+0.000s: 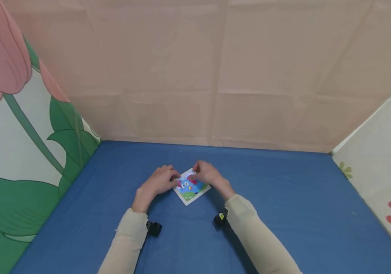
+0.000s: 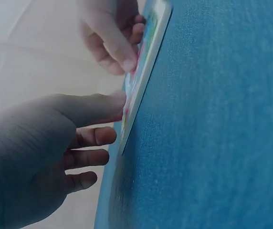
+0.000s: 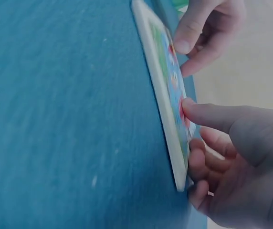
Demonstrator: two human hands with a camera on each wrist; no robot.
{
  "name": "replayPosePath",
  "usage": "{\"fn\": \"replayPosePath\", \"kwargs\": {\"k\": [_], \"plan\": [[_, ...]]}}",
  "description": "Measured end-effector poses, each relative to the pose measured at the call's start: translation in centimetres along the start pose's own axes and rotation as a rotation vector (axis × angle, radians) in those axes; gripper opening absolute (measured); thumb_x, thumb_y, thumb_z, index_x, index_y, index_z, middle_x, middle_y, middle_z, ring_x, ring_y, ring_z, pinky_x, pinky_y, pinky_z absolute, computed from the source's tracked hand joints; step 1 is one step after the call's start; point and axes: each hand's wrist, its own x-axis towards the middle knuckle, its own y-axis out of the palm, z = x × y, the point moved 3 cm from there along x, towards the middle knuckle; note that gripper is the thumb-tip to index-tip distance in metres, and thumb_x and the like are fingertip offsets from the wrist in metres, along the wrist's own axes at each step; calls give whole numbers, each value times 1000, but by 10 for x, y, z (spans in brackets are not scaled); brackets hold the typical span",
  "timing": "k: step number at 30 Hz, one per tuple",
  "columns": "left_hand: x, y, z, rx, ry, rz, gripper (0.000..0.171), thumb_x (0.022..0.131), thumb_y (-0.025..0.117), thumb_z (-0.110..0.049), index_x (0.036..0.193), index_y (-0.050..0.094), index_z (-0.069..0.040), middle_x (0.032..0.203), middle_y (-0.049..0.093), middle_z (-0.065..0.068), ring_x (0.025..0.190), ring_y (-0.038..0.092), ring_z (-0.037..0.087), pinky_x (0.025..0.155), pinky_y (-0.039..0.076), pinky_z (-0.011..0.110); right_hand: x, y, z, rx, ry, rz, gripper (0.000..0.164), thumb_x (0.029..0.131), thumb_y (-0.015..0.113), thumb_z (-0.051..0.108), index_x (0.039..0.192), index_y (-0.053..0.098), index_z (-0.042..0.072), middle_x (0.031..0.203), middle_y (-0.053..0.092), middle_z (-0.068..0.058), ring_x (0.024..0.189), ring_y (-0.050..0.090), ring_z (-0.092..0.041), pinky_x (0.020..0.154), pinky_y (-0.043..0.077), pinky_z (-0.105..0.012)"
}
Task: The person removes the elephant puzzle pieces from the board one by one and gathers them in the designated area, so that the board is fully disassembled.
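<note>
A small square picture board point(image 1: 193, 187) with a pale rim and a blue cartoon bird lies on the blue cloth, turned cornerwise. At its left corner my left hand point(image 1: 159, 180) grips the edge; the left wrist view shows the thumb point(image 2: 112, 104) on the picture, the other fingers beyond the rim. My right hand point(image 1: 209, 174) holds the far right edge. In the right wrist view its thumb point(image 3: 201, 113) presses on the printed face while the fingers curl by the far side. Whether the picture has loose pieces cannot be made out.
Blue cloth point(image 1: 284, 213) covers the tabletop. A beige sheet point(image 1: 168, 76) hangs behind it. Flower-printed panels stand at the left point(image 1: 14, 144) and right point(image 1: 380, 182). A small black camera sits on each wrist.
</note>
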Motion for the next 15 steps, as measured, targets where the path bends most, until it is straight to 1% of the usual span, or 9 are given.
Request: {"fn": "replayPosePath", "kwargs": {"k": [3, 5, 8, 10, 12, 15], "plan": [[1, 1, 0, 26, -21, -9, 38, 92, 70, -39, 121, 72, -14, 106, 61, 2, 97, 51, 20, 92, 43, 40, -3, -1, 0, -5, -75, 40, 31, 89, 75, 21, 114, 64, 8, 94, 65, -7, 80, 59, -18, 69, 47, -30], [2, 1, 0, 42, -31, -14, 42, 91, 70, -42, 123, 71, -14, 107, 60, 3, 98, 51, 21, 93, 43, 41, -5, -1, 0, -14, -110, 55, 31, 90, 73, 18, 118, 65, 8, 94, 67, -8, 80, 59, -17, 70, 48, -30], [3, 3, 0, 63, -35, -25, 45, 90, 71, -45, 123, 71, -15, 107, 59, 3, 98, 49, 20, 93, 43, 40, -7, -2, 0, -16, -136, 53, 30, 89, 73, 16, 117, 67, 8, 95, 67, -7, 79, 59, -16, 71, 49, -30], [3, 4, 0, 79, -28, -26, 46, 90, 70, -47, 125, 70, -18, 105, 57, 2, 96, 47, 19, 91, 42, 38, -8, -2, -1, -8, -145, 45, 30, 89, 74, 16, 116, 67, 8, 93, 67, -6, 77, 58, -16, 70, 49, -30], [2, 4, -1, 86, -13, -25, 44, 90, 70, -46, 127, 69, -22, 104, 55, 0, 95, 45, 18, 88, 41, 37, -10, -1, -2, -4, -155, 37, 30, 89, 75, 17, 116, 66, 7, 91, 65, -6, 76, 57, -16, 68, 48, -29], [1, 4, -4, 80, 14, -18, 38, 92, 70, -42, 127, 69, -27, 105, 53, 0, 94, 44, 18, 87, 40, 38, -10, 0, -3, 1, -170, 19, 30, 89, 75, 18, 115, 65, 8, 89, 64, -5, 74, 56, -16, 66, 47, -29]]}}
